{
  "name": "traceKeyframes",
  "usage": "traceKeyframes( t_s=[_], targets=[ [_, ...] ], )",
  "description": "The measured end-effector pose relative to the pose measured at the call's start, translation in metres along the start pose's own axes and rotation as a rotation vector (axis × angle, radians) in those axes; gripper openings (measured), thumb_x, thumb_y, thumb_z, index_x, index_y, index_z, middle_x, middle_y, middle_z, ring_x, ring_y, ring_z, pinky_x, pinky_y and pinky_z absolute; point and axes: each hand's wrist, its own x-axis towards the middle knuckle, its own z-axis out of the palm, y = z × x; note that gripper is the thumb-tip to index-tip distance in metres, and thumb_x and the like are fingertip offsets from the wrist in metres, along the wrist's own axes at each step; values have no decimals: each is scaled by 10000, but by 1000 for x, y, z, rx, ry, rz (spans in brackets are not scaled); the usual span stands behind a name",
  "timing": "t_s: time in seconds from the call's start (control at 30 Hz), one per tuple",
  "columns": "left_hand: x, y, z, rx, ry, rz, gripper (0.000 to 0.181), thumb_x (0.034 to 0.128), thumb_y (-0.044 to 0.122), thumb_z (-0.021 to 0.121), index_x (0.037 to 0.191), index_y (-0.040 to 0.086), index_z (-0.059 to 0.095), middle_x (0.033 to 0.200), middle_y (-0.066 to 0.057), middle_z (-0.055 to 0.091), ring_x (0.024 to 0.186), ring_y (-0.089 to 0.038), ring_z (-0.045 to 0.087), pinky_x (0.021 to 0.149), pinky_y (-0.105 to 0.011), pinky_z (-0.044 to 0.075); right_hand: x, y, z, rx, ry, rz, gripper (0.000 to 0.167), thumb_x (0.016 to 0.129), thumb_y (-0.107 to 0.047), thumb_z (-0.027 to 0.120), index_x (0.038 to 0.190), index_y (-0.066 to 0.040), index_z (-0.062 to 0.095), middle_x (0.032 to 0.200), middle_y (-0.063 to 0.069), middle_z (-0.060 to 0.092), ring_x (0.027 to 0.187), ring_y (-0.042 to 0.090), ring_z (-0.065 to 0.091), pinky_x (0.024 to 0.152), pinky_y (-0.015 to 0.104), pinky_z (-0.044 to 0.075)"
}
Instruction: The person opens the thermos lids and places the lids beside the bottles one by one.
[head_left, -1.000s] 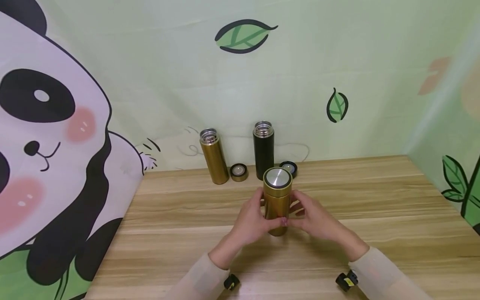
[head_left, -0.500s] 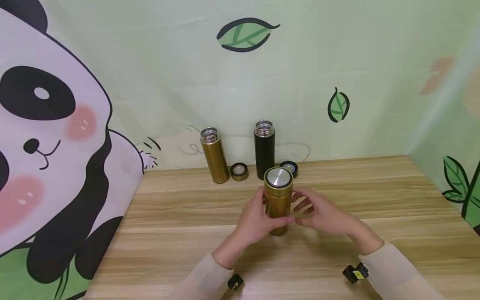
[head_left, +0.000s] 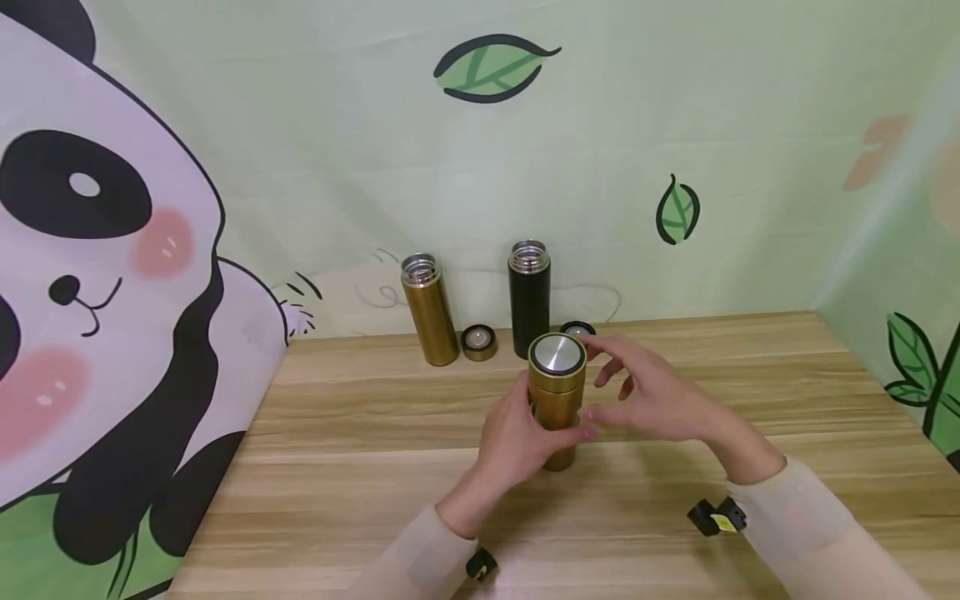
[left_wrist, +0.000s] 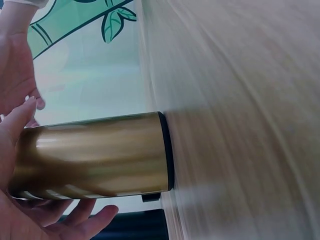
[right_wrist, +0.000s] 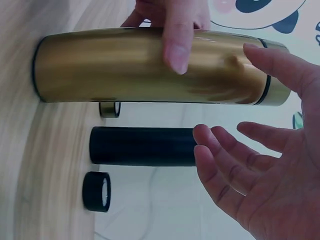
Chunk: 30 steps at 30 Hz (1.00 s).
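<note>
In the middle of the head view, a bit low, the left hand (head_left: 516,440) holds a tall gold thermos flask (head_left: 557,410). Its thumb goes across the front, and its fingers go round the far side. The flask stands up on the wooden table (head_left: 337,483), with its silver-topped lid (head_left: 558,354) on. To its right is the right hand (head_left: 660,400). Its fingers and thumb are a little bent and wide apart, just beside the flask; I can't tell if the thumb touches it. Behind the hands, a black thermos flask (head_left: 529,310) stands with its top off. A black lid (head_left: 577,328) sits to its right, partly hidden. More to the left are a small gold lid (head_left: 478,343) and a second gold flask (head_left: 431,323), also with no top. A big panda picture (head_left: 112,275) fills the left side.
</note>
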Motion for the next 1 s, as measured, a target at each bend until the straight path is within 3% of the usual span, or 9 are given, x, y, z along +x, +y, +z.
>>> traceKeyframes(
  t_s=[0.2, 0.37, 0.57, 0.8, 1.0],
  targets=[
    [2, 2, 0, 6, 34, 9, 908, 717, 637, 876, 1411, 204, 481, 1244, 15, 678, 1103, -201, 674, 925, -444, 533, 10, -13, -4, -49, 19, -23, 866, 832, -319, 884, 1550, -172, 423, 1359, 30, 584, 1013, 209, 627, 731, 323, 549],
    [5, 0, 2, 21, 45, 45, 837, 732, 610, 880, 1385, 226, 524, 1222, 32, 697, 1089, -193, 679, 909, -432, 531, 19, -28, -5, -121, 33, -31, 880, 807, -426, 890, 1532, -169, 461, 1268, -10, 625, 932, 192, 608, 723, 316, 520],
    [7, -2, 4, 70, 46, 71, 782, 767, 561, 875, 1382, 226, 526, 1217, 19, 717, 1078, -196, 696, 897, -412, 544, 28, -45, -5, -213, 32, -47, 838, 812, -477, 873, 1468, -90, 524, 1219, 17, 638, 875, 182, 598, 745, 321, 526],
    [8, -2, 5, 114, 56, 63, 813, 766, 558, 869, 1427, 260, 502, 1154, 36, 722, 1009, -199, 699, 811, -386, 538, 38, -60, 1, -401, 30, -6, 789, 807, -578, 835, 1361, -64, 607, 1216, 87, 660, 1017, 222, 676, 865, 413, 574],
    [7, -1, 5, 132, 59, 40, 813, 753, 566, 875, 1423, 281, 514, 1070, 63, 734, 960, -181, 695, 757, -359, 514, 46, -75, 4, -566, 1, 40, 751, 828, -568, 819, 1290, -5, 637, 1124, 120, 682, 894, 217, 669, 749, 372, 572]
  ],
)
